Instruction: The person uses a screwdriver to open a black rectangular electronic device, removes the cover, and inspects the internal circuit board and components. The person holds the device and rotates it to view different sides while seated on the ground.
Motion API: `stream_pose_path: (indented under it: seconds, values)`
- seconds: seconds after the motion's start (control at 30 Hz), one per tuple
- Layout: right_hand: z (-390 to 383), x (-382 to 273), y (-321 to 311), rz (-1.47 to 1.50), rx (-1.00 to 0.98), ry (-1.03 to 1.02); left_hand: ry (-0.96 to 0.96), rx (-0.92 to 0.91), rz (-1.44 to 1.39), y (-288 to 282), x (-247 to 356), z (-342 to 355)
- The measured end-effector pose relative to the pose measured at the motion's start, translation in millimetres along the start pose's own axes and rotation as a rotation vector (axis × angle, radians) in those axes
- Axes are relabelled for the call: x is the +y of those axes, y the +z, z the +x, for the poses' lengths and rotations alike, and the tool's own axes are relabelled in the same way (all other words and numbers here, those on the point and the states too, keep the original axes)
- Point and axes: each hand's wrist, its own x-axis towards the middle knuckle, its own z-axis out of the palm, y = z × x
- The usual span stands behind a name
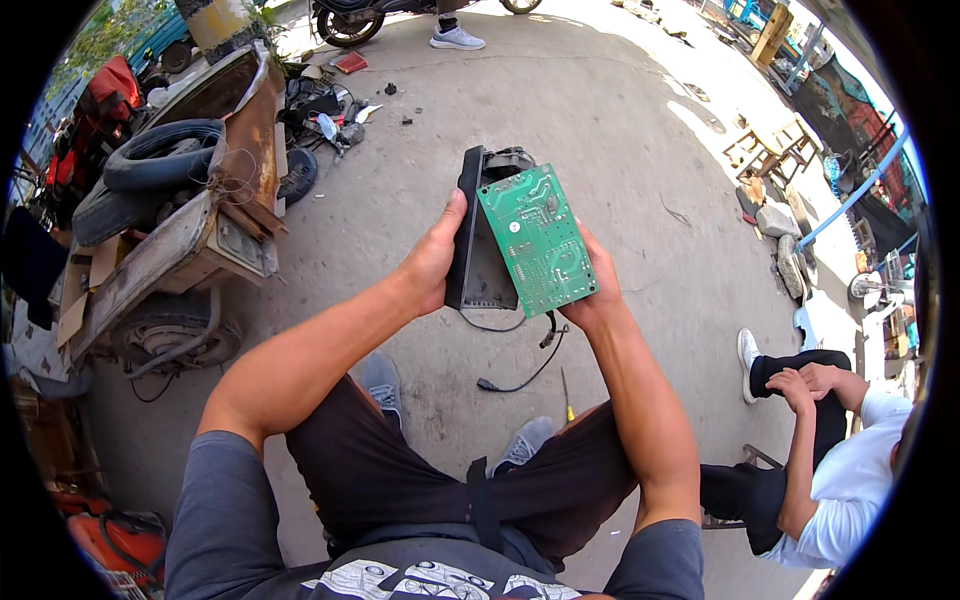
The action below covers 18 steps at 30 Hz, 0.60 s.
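My left hand is closed on the side of a black open housing, held upright with a dark component at its top. A green circuit board is tilted over the housing's right part, its soldered face showing. My right hand is closed on the board's right side; its fingertips are hidden behind it. Black cables hang below both pieces toward the ground, one ending in a plug. A screwdriver with a yellow handle lies on the ground between my knees and a little right of the cables.
At left stands a rusty cart with tyres, beside scattered scrap. A scooter and a person's shoe are at the top. A seated person is at lower right, near stones, wooden stools and a blue pole.
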Motion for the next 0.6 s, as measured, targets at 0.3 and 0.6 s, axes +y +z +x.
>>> stream_pose_path:
  seconds: [0.3, 0.6]
  values:
    - [1, 0, 1, -0.033, -0.008, 0.016, -0.014, -0.018, -0.035, -3, -3, 3]
    - [5, 1, -13, -0.058, 0.005, 0.006, -0.042, 0.035, -0.033, -1, -1, 2]
